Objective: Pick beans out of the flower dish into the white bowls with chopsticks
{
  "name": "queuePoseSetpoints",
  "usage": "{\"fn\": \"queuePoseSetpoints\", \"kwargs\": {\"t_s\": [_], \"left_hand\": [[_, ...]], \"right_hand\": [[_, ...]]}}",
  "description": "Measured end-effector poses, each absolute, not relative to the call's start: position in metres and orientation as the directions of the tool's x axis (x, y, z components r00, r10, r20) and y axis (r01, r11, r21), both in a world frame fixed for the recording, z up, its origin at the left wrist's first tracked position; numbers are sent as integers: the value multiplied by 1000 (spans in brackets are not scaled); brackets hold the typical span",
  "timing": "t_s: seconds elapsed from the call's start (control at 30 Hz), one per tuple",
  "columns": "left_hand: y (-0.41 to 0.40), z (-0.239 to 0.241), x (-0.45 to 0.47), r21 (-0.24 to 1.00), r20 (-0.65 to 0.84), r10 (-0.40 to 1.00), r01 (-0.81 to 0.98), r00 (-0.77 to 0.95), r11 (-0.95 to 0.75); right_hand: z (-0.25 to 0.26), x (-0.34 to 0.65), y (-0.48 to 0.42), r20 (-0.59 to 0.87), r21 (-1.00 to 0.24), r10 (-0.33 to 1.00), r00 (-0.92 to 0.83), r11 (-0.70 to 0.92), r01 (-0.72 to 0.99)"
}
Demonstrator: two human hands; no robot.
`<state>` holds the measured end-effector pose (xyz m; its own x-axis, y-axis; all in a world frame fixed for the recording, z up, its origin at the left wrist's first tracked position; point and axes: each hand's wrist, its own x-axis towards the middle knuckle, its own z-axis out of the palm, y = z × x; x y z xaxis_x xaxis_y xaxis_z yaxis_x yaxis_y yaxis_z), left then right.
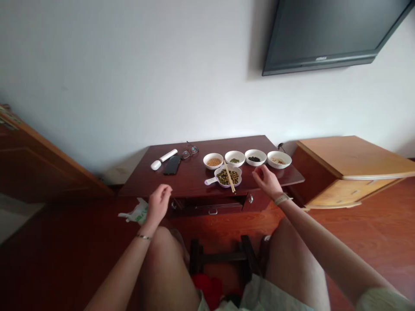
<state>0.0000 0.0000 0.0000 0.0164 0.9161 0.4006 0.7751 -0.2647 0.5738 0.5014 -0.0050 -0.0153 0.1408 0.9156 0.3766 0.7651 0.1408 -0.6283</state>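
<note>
My left hand [158, 201] hovers by the table's front edge, fingers curled together, with nothing visible in it. My right hand [267, 181] is above the table's right front, its fingers bent and drawn together; anything between them is too small to see. Close to it are a white bowl of black beans [254, 159] and a white bowl with a few pale and reddish bits [279, 160]. Further left stand a bowl with some green beans [234, 160] and a bowl of yellow soybeans [214, 162]. Wooden chopsticks [229, 177] lie across a handled dish of mixed beans [221, 178].
On the dark red table [191, 183] are a black phone [172, 165], glasses [189, 152] and a white wand-shaped device [164, 159]. A wooden cabinet [359, 157] stands right, under a wall television [327, 32]. A plastic bag [138, 212] lies on the floor.
</note>
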Motion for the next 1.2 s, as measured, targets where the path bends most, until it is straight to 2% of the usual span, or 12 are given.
{"fn": "queuePoseSetpoints", "kwargs": {"t_s": [0.13, 0.27, 0.47, 0.67, 1.2], "left_hand": [[55, -15, 75, 434, 328, 934, 855, 144, -285], [84, -37, 108, 324, 260, 956, 920, 136, -219], [96, -41, 118, 200, 222, 969, 967, 110, -155], [98, -37, 122, 139, 155, 983, 983, 102, -123], [89, -28, 132, 72, 49, 999, 997, 15, -19]], "right_hand": [[-40, 492, 34, 248, -572, 946, 209, -32, 820], [-53, 492, 49, 161, -491, 946, 283, -172, 854], [-56, 487, 58, 109, -391, 935, 338, -272, 879], [-51, 483, 53, 95, -354, 926, 364, -311, 882], [-48, 485, 43, 109, -339, 943, 314, -261, 904]]}}
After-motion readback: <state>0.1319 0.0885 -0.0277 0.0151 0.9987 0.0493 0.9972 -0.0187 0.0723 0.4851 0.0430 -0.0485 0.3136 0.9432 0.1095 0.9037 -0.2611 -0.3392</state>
